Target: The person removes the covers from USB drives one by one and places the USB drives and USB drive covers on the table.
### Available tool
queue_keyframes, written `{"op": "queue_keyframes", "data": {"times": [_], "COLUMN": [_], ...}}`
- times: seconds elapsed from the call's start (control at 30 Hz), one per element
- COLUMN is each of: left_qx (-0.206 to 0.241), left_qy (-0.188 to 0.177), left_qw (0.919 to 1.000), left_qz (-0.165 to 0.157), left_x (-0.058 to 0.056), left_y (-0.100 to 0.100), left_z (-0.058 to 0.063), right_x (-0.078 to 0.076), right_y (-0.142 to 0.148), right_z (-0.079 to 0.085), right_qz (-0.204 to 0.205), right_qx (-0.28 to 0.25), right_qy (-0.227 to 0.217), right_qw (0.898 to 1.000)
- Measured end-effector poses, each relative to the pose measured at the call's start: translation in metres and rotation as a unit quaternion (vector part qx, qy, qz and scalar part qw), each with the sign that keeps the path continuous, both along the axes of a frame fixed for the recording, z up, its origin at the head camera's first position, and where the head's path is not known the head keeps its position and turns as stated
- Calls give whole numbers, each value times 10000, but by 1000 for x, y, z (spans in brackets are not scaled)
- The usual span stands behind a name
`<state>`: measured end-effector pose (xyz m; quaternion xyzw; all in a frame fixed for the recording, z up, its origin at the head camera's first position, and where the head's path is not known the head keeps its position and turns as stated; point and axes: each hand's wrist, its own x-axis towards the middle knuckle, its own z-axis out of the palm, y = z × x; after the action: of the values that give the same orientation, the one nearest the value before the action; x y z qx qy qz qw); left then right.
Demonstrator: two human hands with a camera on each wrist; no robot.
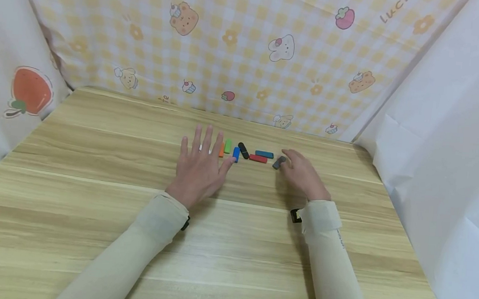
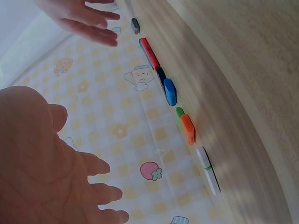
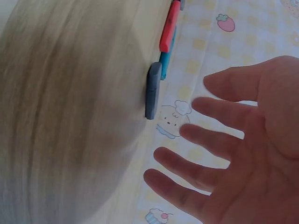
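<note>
- Grey stick [image 1: 279, 162] is found at the right end of the loose row on the bench [image 1: 235, 262], laid aslant, just beside the teal stick [image 1: 264, 154] and the red stick [image 1: 258, 158].
- By the right hand [image 1: 302, 174] nothing is held: its fingers are spread apart, and the grey stick is seen lying just off them in the right wrist view.
- By the left hand [image 1: 197, 167] nothing is gripped either; its fingers are stretched out and fanned, and the white stick [image 2: 211, 181] is partly covered by them in the head view. Whether the blue stick [image 1: 236, 153] is touched by the thumb cannot be told.
- For a sure hold, the grey stick's long sides would best be met by thumb and forefinger, low against the bench, since so slim a piece could probably be flicked away by a press on one end.
- Its slant should be matched by a turn of the wrist before contact is made.
- Care is called for towards the red stick and teal stick, which could be nudged by a wide sweep.
- Any lowering of the left hand should be done slowly, lest the orange stick [image 2: 188, 129] be knocked.
</note>
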<state>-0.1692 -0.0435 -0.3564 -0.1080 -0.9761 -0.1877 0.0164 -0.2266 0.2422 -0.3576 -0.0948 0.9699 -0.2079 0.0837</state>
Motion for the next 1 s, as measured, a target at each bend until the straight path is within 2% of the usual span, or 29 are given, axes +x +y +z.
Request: {"op": "queue_keyframes", "data": {"times": [0.3,0.57,0.77,1.0], "left_qx": [-60,-8,-3,-22], "left_qy": [42,60,2,-14], "left_qw": [10000,10000,10000,10000], "left_qz": [-14,-23,-26,-13], "left_x": [0,-1,0,0], "left_y": [0,0,0,0], "left_z": [-1,-3,-1,-1], "right_x": [-1,-2,-1,2], "right_y": [2,1,0,0], "right_z": [-6,-9,-7,-4], "right_qz": [317,170,244,144], "right_qx": [348,412,627,762], "right_qy": [-153,-412,-274,-261], "right_qw": [9988,9982,9974,9966]}}
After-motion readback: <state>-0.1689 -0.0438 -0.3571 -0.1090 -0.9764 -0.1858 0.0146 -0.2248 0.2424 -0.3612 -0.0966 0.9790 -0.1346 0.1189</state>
